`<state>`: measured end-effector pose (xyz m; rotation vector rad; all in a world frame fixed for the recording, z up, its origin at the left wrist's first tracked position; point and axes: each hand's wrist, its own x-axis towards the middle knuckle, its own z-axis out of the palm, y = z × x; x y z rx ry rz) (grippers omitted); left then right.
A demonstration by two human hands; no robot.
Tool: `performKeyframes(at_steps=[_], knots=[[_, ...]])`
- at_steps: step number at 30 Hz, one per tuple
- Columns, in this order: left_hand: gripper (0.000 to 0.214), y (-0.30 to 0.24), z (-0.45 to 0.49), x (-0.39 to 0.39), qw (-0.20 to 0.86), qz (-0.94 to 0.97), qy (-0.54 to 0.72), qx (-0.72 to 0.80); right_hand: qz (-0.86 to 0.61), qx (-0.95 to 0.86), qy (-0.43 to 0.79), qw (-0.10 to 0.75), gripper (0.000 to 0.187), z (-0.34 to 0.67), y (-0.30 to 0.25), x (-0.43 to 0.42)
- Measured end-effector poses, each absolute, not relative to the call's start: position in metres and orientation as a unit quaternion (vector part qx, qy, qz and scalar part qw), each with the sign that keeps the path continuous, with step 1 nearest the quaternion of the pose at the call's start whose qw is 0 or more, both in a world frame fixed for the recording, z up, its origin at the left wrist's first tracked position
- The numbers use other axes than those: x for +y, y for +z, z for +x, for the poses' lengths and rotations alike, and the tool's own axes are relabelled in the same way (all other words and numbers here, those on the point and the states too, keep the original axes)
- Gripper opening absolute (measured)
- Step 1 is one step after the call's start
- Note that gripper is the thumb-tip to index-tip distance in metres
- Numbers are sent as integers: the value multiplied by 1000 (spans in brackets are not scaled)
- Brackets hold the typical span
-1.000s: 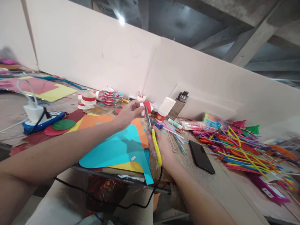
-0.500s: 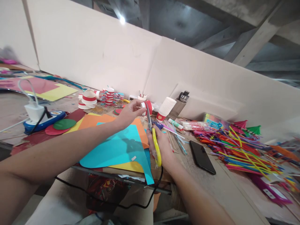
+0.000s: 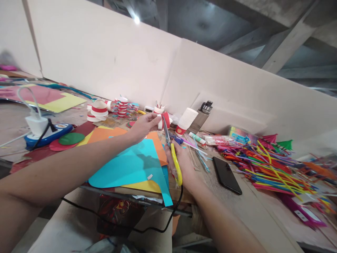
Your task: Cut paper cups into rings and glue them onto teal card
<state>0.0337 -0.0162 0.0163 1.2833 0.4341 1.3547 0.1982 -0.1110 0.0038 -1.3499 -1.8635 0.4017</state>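
Between the fingers of my left hand (image 3: pixel 146 126) is a red and white paper cup (image 3: pixel 166 120), held up over the table. My right hand (image 3: pixel 181 160) is wrapped round yellow-handled scissors (image 3: pixel 177 165), with the blades pointing up and away from me against the cup's red side. How far the blades are spread is hard to make out. Below my hands lies a blue paper sheet (image 3: pixel 126 167) on orange paper (image 3: pixel 160 144) and yellow paper, with a small white scrap on the blue.
Stacked paper cups (image 3: pixel 187 119) stand beside a grey bottle (image 3: pixel 200 117) at the back. A black phone (image 3: pixel 226 175) and many coloured pipe cleaners (image 3: pixel 265 168) lie to the right. A blue power strip (image 3: pixel 47 135) is at left; a black cable (image 3: pixel 147 231) hangs past the table edge.
The cup and the scissors stay together in nearly the same place. The whole view has shifted very slightly.
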Motion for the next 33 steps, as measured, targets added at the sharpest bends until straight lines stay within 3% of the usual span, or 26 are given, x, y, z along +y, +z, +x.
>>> performKeyframes(at_steps=[26, 33], knots=[[36, 17, 26, -17, 393, 673, 576, 245, -545, -700, 259, 382, 18, 198, 3, -112], [37, 15, 26, -16, 373, 681, 581, 243, -530, -726, 216, 382, 17, 205, 5, -109]])
